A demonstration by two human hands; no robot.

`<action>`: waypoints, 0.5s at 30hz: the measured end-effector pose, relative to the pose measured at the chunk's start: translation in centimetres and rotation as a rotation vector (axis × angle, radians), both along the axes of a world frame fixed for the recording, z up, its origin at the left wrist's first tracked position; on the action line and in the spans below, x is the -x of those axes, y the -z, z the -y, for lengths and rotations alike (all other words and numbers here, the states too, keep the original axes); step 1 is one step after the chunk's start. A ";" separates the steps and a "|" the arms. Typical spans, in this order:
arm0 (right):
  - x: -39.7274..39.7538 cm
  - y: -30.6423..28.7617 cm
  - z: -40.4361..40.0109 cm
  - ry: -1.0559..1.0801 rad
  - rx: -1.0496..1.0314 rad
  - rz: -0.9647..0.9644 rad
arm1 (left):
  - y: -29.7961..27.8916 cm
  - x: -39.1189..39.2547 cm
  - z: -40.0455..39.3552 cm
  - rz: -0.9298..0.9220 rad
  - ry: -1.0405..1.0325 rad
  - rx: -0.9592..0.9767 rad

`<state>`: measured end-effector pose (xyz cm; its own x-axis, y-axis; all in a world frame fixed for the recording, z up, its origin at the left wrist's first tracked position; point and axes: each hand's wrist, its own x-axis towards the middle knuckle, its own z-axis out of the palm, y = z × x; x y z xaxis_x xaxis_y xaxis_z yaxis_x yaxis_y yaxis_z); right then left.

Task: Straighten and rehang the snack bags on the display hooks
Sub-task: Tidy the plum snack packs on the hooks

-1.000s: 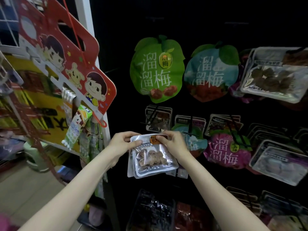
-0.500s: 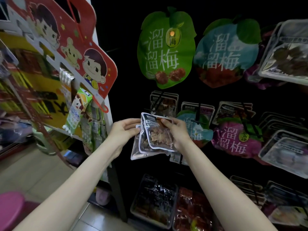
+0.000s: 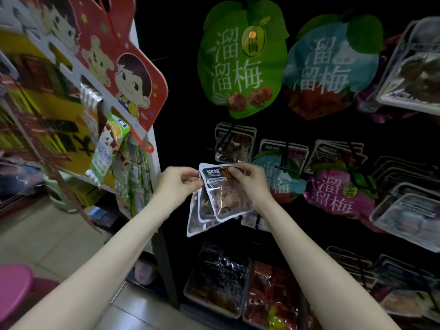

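Observation:
I hold a small stack of clear snack bags [image 3: 226, 198] with dark headers in front of the black display wall. My left hand [image 3: 177, 184] pinches the stack's top left corner. My right hand [image 3: 250, 181] pinches the top right edge, over an orange label. The front bag is tilted, its lower end swung to the right. Just above the stack, a matching bunch of bags [image 3: 234, 145] hangs on a black hook [image 3: 226, 136]. The hole in the held bags is hidden by my fingers.
Green [image 3: 240, 65], blue [image 3: 328, 72] and purple [image 3: 333, 191] plum bags hang on the wall, with clear trays [image 3: 409, 210] at right. A red cartoon sign [image 3: 123, 63] and hanging candy strips [image 3: 107, 148] stand at left. Bags [image 3: 219, 282] fill lower hooks. A pink stool [image 3: 14, 287] is at bottom left.
Both hands have lifted the stack of bags from waist level up toward the hook row. The bags turned from lying flat to upright and tilted. The view has dropped lower.

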<state>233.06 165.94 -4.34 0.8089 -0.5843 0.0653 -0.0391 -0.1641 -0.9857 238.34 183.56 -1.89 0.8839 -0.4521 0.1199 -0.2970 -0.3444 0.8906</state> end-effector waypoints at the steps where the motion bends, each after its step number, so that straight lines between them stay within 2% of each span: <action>1: -0.1 -0.3 0.1 0.019 0.054 0.005 | 0.0 -0.1 -0.1 0.017 -0.004 -0.037; 6: -1.3 -1.3 0.0 0.041 0.308 0.047 | 0.0 -0.2 -0.6 0.105 -0.024 -0.162; 11: -2.4 -1.6 0.3 0.217 0.401 0.044 | 0.3 0.7 -1.3 0.360 0.024 -0.374; 15: -2.8 -1.8 -0.2 0.183 0.523 0.011 | 0.3 0.9 -1.6 0.344 0.153 -0.621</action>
<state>235.88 166.13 -2.54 0.6947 -0.6030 0.3922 -0.1035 -0.6234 -0.7750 237.41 185.13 -2.21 0.7636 -0.6428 0.0612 -0.6107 -0.6882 0.3917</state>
